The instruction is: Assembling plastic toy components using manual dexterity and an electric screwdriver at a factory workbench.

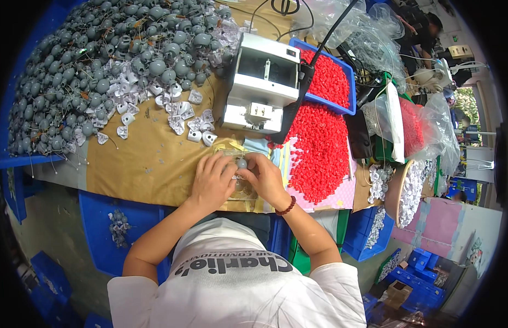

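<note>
My left hand (212,179) and my right hand (265,177) meet at the front edge of the brown worktable (150,164). Between their fingertips they pinch a small grey round part (242,163). A thin wire may trail from it, but that is too small to tell. A dark bead bracelet (287,207) circles my right wrist. Just beyond my hands stands a small white and grey bench machine (260,82).
A big heap of grey round parts with wires (101,60) fills the far left. Loose white plastic pieces (180,112) lie beside it. Red plastic caps (319,150) spread to the right, with more in a blue tray (349,104). Blue bins (114,229) sit under the table.
</note>
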`<action>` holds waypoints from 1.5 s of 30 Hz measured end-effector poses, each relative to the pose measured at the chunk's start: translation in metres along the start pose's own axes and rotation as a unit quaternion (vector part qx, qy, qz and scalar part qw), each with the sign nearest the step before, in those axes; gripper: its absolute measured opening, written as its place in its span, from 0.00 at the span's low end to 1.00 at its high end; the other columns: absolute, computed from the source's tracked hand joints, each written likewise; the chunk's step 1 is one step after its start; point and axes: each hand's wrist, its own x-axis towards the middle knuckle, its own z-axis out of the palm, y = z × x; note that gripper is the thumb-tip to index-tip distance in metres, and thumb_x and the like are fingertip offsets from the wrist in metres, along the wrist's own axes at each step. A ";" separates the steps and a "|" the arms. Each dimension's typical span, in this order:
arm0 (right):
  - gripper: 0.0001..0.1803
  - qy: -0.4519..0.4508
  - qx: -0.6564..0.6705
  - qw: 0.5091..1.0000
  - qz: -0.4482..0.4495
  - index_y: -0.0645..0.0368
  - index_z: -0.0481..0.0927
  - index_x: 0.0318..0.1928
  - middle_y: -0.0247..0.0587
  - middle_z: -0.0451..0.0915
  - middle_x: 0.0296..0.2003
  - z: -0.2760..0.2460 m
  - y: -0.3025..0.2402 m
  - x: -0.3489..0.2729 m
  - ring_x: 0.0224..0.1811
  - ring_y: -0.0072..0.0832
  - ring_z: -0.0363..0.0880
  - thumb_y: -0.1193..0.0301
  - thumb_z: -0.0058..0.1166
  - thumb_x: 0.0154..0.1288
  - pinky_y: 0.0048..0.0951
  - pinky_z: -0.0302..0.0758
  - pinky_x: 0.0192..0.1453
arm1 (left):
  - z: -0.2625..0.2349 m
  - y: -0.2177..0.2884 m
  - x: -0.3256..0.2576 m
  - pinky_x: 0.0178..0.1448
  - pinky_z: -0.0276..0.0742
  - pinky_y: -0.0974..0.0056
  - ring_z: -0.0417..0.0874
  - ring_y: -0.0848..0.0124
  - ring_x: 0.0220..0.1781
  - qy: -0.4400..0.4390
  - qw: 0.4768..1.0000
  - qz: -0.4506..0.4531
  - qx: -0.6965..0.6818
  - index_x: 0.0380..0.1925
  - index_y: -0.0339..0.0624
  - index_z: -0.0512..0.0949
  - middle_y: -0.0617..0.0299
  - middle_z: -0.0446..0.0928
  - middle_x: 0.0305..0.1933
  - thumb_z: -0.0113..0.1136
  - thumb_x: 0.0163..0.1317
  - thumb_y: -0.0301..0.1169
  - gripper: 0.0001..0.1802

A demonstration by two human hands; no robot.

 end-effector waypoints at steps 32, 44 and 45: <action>0.27 0.205 0.353 0.898 -0.162 0.66 0.68 0.62 0.36 0.81 0.32 -0.074 -0.092 0.136 0.32 0.24 0.84 0.89 0.59 0.64 0.28 0.82 0.41 | 0.022 0.002 0.008 0.69 0.68 0.45 0.76 0.52 0.65 0.031 0.999 -0.019 0.019 0.49 0.43 0.82 0.56 0.81 0.49 0.69 0.51 0.30 0.22; 0.38 0.104 0.376 0.920 -0.040 0.67 0.62 0.70 0.38 0.82 0.32 -0.050 -0.086 0.063 0.32 0.24 0.82 0.89 0.60 0.60 0.27 0.79 0.40 | 0.024 -0.001 0.006 0.68 0.68 0.44 0.76 0.54 0.65 0.037 0.999 -0.017 0.010 0.48 0.46 0.81 0.58 0.80 0.47 0.66 0.53 0.30 0.19; 0.39 0.108 0.374 0.920 -0.049 0.69 0.63 0.70 0.34 0.81 0.33 -0.044 -0.083 0.055 0.33 0.19 0.81 0.88 0.63 0.59 0.23 0.77 0.39 | 0.025 -0.001 0.006 0.68 0.69 0.44 0.76 0.54 0.66 0.038 0.999 -0.017 0.012 0.48 0.47 0.80 0.58 0.80 0.47 0.66 0.53 0.30 0.19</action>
